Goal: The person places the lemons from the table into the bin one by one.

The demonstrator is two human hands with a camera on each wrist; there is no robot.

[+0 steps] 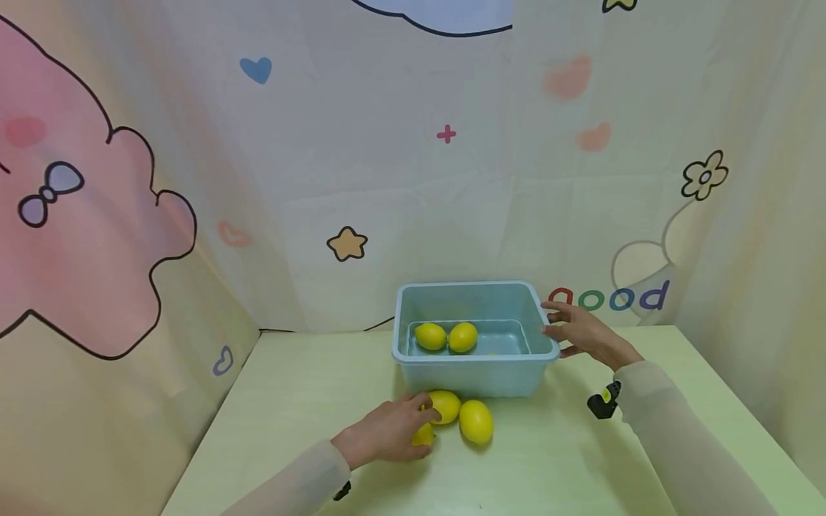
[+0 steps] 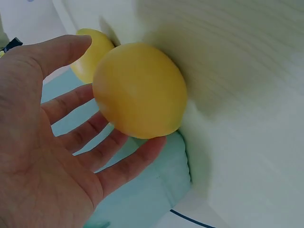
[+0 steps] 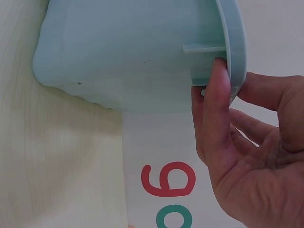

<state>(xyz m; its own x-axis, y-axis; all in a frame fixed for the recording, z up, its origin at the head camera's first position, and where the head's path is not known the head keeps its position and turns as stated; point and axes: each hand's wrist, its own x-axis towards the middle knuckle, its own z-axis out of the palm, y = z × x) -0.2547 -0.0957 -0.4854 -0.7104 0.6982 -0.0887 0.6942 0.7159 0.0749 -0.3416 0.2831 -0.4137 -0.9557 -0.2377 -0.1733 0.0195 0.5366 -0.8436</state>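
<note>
My left hand [image 1: 390,430] reaches over a yellow lemon [image 1: 423,436] on the table, which it partly hides. In the left wrist view the fingers [image 2: 128,166] are spread and loosely bent beside a lemon [image 2: 140,90], with the thumb apart from it. Two more lemons lie close by, one [image 1: 445,407] against the front of a pale blue plastic bin and one [image 1: 476,423] to its right. My right hand [image 1: 590,335] grips the rim of the bin [image 1: 471,376] at its right side, thumb and fingers on either side of the edge [image 3: 237,52].
Inside the bin two lemons [image 1: 430,336] rest side by side at the left, and a sliver of yellow shows behind the front rim. The pale wooden table [image 1: 290,401] meets a printed cloth [image 1: 323,179] at the back and sides.
</note>
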